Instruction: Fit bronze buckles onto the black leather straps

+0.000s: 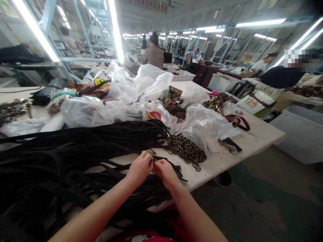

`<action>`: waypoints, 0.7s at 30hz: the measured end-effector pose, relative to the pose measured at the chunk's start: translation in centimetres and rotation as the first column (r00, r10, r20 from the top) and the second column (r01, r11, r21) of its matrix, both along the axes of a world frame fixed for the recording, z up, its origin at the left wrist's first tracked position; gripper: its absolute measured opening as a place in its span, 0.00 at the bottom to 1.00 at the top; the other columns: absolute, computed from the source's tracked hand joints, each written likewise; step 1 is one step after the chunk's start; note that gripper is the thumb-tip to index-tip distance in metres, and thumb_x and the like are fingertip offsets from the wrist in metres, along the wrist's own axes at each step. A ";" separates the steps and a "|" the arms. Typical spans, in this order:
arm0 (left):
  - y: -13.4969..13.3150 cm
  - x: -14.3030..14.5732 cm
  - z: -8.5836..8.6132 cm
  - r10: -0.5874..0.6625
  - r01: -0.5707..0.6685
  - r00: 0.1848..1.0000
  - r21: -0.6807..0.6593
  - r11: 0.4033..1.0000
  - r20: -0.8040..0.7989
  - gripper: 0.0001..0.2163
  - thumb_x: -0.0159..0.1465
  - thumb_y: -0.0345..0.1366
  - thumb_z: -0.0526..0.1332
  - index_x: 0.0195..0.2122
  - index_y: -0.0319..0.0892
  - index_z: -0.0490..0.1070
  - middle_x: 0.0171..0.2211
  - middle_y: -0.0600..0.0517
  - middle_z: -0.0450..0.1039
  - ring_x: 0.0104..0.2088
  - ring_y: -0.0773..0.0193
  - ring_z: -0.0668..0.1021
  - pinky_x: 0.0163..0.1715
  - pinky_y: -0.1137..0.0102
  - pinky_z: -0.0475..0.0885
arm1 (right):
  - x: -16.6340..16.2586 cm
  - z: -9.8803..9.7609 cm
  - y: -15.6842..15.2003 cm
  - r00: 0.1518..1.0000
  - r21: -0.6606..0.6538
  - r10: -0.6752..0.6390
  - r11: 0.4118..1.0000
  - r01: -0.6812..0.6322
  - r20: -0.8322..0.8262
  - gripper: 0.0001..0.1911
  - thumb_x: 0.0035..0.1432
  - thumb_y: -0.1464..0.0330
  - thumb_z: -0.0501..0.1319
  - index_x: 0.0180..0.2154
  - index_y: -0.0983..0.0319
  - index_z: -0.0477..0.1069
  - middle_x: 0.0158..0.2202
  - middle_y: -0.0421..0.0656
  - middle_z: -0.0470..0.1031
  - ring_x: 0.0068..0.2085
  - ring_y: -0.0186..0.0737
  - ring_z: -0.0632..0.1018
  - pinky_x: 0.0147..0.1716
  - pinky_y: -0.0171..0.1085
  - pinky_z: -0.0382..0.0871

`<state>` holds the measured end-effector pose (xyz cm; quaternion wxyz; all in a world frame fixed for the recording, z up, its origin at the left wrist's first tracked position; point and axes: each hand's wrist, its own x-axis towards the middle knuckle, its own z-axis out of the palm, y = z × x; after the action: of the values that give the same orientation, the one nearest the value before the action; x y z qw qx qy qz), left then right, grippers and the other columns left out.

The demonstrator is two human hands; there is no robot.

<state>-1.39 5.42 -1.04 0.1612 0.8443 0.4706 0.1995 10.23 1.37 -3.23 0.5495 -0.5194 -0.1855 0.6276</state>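
My left hand (142, 165) and my right hand (165, 170) meet fingertip to fingertip above the front of the table, both closed in a pinch. Between them shows a small dark piece (154, 161), which looks like a metal buckle at a black strap's end; the fingers hide most of it. Long black straps (75, 141) lie in a thick heap to the left and beneath my forearms. Just beyond my right hand is a pile of bronze-coloured rectangular metal buckles (186, 149), partly under a clear plastic bag (207, 124).
Orange-handled scissors (153, 115) lie among plastic bags (87, 111) at mid-table. A dark red strap loop (243, 122) sits near the right table edge (275, 137). White bins (300, 134) stand right of the table. A person (153, 53) is behind it, another (285, 74) at right.
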 end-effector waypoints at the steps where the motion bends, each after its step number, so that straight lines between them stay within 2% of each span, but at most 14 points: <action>1: 0.1 -0.1 0.0 -0.035 0.035 0.999 -0.025 0.999 0.026 0.05 0.58 0.30 0.53 0.28 0.41 0.67 0.31 0.51 0.66 0.30 0.66 0.71 0.31 0.72 0.65 | 0.1 0.1 -0.2 1.000 0.020 -0.002 1.000 0.001 0.017 0.11 0.39 0.67 0.65 0.24 0.63 0.63 0.21 0.35 0.67 0.25 0.30 0.69 0.30 0.32 0.66; 4: 0.5 -0.6 -0.1 -0.114 0.133 0.981 -0.115 0.984 0.160 0.02 0.56 0.31 0.56 0.31 0.41 0.67 0.31 0.52 0.67 0.33 0.65 0.71 0.34 0.71 0.67 | 0.5 0.2 -0.8 0.997 0.120 0.031 0.992 -0.039 0.068 0.11 0.45 0.63 0.63 0.26 0.63 0.65 0.24 0.36 0.67 0.26 0.31 0.70 0.30 0.32 0.65; 7: 0.5 -0.7 -0.3 -0.127 0.162 0.966 -0.142 0.977 0.227 0.10 0.54 0.31 0.60 0.38 0.41 0.66 0.36 0.51 0.68 0.37 0.63 0.71 0.36 0.70 0.67 | 1.0 0.3 -1.2 0.989 0.200 0.054 0.976 -0.082 0.141 0.13 0.48 0.60 0.61 0.30 0.63 0.65 0.26 0.37 0.68 0.27 0.31 0.69 0.29 0.32 0.64; 11: -0.3 0.0 -0.4 -0.222 0.231 0.968 -0.077 0.970 0.113 0.10 0.55 0.33 0.59 0.39 0.41 0.67 0.37 0.50 0.70 0.37 0.61 0.72 0.37 0.69 0.67 | 1.5 0.2 -1.6 0.947 0.252 -0.056 0.967 -0.026 0.316 0.12 0.48 0.65 0.61 0.35 0.61 0.64 0.27 0.37 0.67 0.29 0.33 0.69 0.29 0.31 0.63; 14: -1.0 0.6 0.0 -0.241 0.241 0.970 0.012 0.970 -0.043 0.09 0.56 0.35 0.58 0.38 0.41 0.69 0.34 0.49 0.72 0.36 0.58 0.73 0.37 0.66 0.65 | 2.2 -0.3 -2.3 0.848 0.260 -0.139 0.966 0.001 0.512 0.11 0.49 0.67 0.59 0.36 0.61 0.64 0.26 0.37 0.67 0.29 0.35 0.69 0.30 0.33 0.63; 17: -0.8 0.4 0.0 -0.265 0.274 0.956 0.058 0.960 -0.127 0.08 0.56 0.37 0.60 0.37 0.42 0.70 0.33 0.49 0.73 0.38 0.56 0.72 0.39 0.64 0.63 | 3.9 -1.0 -3.3 0.739 0.235 -0.179 0.972 0.028 0.649 0.11 0.50 0.66 0.57 0.37 0.61 0.64 0.28 0.39 0.68 0.30 0.38 0.70 0.31 0.36 0.64; 19: 0.0 -0.4 -0.3 -0.266 0.274 0.954 0.045 0.961 -0.142 0.12 0.57 0.40 0.59 0.41 0.43 0.69 0.37 0.49 0.72 0.41 0.56 0.71 0.41 0.64 0.62 | 5.5 -1.5 -3.7 0.632 0.219 -0.171 0.976 0.002 0.756 0.10 0.52 0.65 0.55 0.38 0.62 0.64 0.31 0.43 0.70 0.33 0.41 0.71 0.35 0.38 0.65; 21: 1.0 -1.8 -1.0 -0.195 0.200 0.963 0.011 0.980 -0.184 0.14 0.58 0.43 0.57 0.43 0.42 0.68 0.39 0.47 0.71 0.42 0.56 0.71 0.41 0.64 0.63 | 6.8 -1.8 -3.7 0.481 0.223 -0.159 0.972 -0.079 0.862 0.11 0.54 0.65 0.53 0.38 0.62 0.66 0.36 0.46 0.71 0.38 0.43 0.71 0.40 0.41 0.64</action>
<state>-3.17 6.37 -2.05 0.1244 0.9039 0.3938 0.1113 17.04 -2.33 -5.07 0.4495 -0.7022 -0.4990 0.2362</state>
